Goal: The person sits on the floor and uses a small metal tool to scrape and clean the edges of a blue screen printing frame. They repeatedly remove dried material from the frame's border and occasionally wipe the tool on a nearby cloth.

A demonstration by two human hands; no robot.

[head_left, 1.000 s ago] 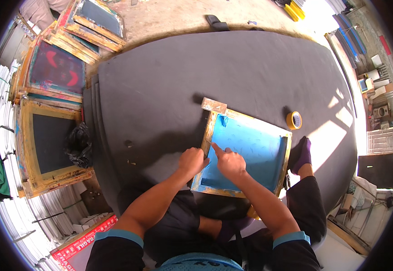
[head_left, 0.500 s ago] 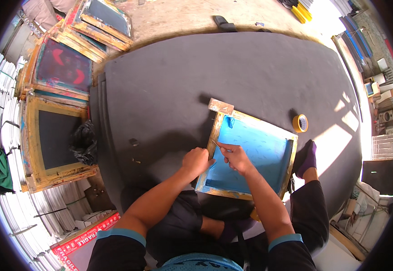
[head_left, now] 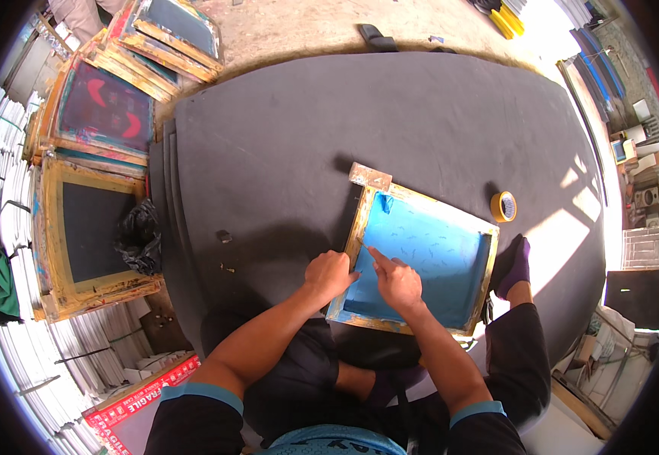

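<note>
1. A wooden-framed printing screen [head_left: 420, 254] with blue mesh is seen lying flat on a large dark mat [head_left: 284, 152], directly in front of the seated person and tilted slightly clockwise.
2. The left hand [head_left: 328, 274] is placed at the screen's left frame rail, near its lower corner. Its fingers are curled inward against the wood; whether the rail is actually gripped cannot be told.
3. The right hand [head_left: 396, 280] is rested on the blue mesh just inside the left rail. Its forefinger is extended and pressed to the mesh, the remaining fingers being loosely bent. Nothing is held in it.
4. The two hands are found close together, separated only by the frame rail.
5. A strip of blue tape is noted along the inner left edge of the mesh, with a fold at the upper corner.
6. A roll of yellow tape [head_left: 503, 206] is observed on the mat just beyond the screen's upper right corner, apart from both hands.
7. A foot in a purple sock [head_left: 516, 265] is positioned beside the screen's right rail.
8. Further framed screens [head_left: 90, 227] are stacked off the mat to the left, with a crumpled black bag [head_left: 140, 239] beside them.
</note>
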